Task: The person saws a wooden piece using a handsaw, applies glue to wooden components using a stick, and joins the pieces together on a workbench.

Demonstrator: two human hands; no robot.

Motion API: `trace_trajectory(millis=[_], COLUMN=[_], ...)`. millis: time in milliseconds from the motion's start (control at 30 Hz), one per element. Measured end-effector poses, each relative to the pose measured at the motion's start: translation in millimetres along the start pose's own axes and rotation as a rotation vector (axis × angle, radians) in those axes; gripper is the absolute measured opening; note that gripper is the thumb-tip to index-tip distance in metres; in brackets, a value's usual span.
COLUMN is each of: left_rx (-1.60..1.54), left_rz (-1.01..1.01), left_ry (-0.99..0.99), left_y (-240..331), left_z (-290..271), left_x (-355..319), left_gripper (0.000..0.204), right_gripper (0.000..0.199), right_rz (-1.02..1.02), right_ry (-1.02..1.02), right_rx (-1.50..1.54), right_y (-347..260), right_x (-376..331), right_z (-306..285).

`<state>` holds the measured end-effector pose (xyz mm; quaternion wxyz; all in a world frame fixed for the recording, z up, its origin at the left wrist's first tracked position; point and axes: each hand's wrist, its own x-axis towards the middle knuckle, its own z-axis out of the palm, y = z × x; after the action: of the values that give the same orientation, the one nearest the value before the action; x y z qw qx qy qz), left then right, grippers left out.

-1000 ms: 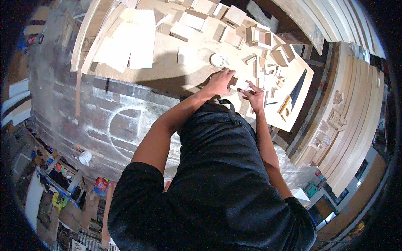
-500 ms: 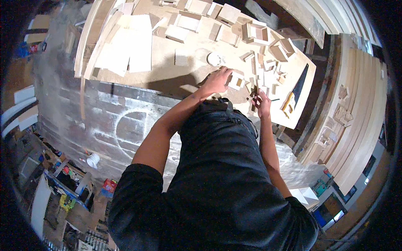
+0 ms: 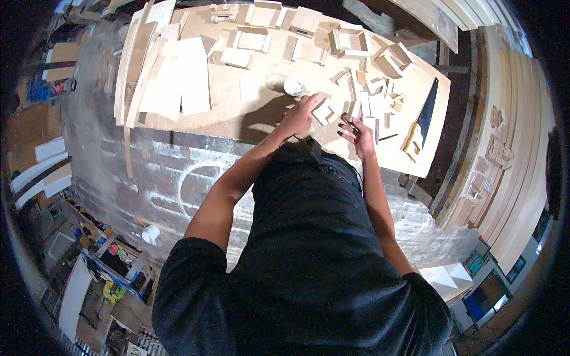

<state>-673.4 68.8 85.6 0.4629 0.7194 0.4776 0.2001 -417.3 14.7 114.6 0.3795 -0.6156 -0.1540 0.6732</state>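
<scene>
Near the front edge of the workbench [image 3: 231, 113], my left hand [image 3: 298, 117] is closed on a small open wooden box [image 3: 325, 111], its fingers at the box's left side. My right hand [image 3: 361, 137] is just to the right of it. Its thumb and fingers pinch a small brown thing [image 3: 345, 117], too small to name, close to the box. A round white tub [image 3: 294, 86] stands beyond my left hand. Loose wooden pieces [image 3: 376, 101] lie beyond and to the right of my right hand.
A handsaw [image 3: 423, 118] with a yellow handle lies at the bench's right end. Several wooden boxes [image 3: 350, 41] stand along the far side. Pale sheets [image 3: 195, 77] and strips are stacked at the left. Long boards [image 3: 516, 136] are at the far right.
My right hand has moved left, toward the box, and its fingers have come up with the small brown thing. My left hand still holds the box, which is now turned slightly.
</scene>
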Motion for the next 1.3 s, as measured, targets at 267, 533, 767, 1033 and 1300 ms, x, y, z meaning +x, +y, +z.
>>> trace_trajectory(millis=[267,533,767,1033,1300], left_rx=[0.097,0.014,0.057,0.222,0.280], left_rz=[-0.091,-0.049,0.082,0.077,0.065], left_ry=[0.074,0.152,0.093,0.032,0.028], left_y=[59,45,45,32,25], left_z=[3,9,4,13,18], left_x=[-9,-1,4,18,22], left_gripper=[0.090,0.077,0.075,0.075,0.073], right_gripper=[0.053,0.050,0.055,0.057,0.051], right_rz=[-0.028,0.010,0.026,0.012,-0.004], right_ry=[-0.036,-0.076,-0.084,-0.096,-0.092], right_rx=[-0.141,-0.214,-0.193,-0.156,-0.180], right_y=[-21,-20,-15,-6,-6], right_x=[14,14,8,11,8], right_z=[8,2,6,1,-1])
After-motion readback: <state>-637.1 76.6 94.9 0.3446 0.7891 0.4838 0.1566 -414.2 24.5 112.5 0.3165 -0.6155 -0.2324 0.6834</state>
